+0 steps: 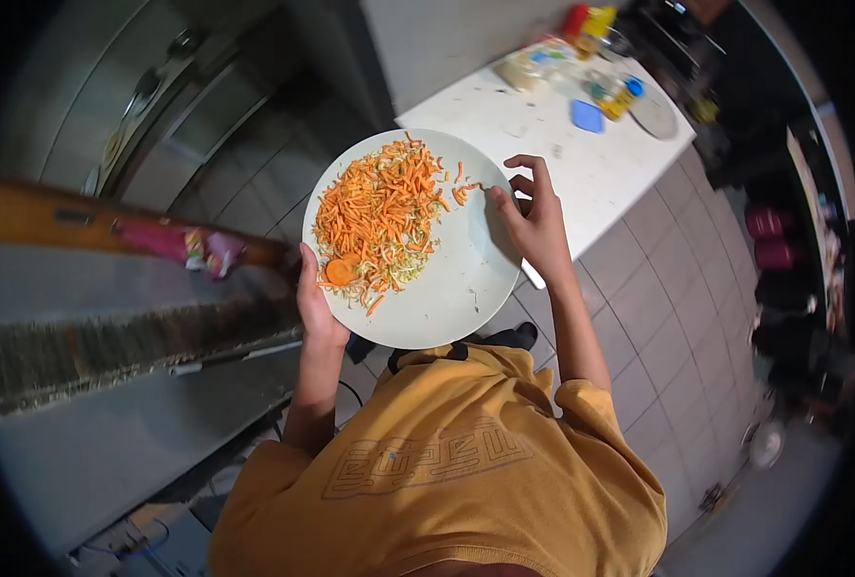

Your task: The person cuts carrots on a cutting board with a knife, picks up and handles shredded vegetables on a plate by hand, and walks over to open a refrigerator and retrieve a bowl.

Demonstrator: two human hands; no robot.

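My left hand point(314, 293) grips the near-left rim of a large white plate point(456, 288) and holds it up over the tiled floor. Shredded carrot point(379, 212), mixed with some pale shreds, is piled on the plate's left half, with a round carrot end point(341, 272) near my thumb. My right hand point(533, 216) rests on the plate's right rim with fingers curled, its thumb and forefinger pinching at a small carrot piece point(482, 187). The right half of the plate is bare.
A white counter point(581, 163) lies just beyond the plate, with a blue lid point(587, 116), a bottle point(619, 96), a small plate point(654, 115) and packets at its far end. A pink wrapper point(192, 245) lies on a ledge at left. A fridge point(148, 106) stands at far left.
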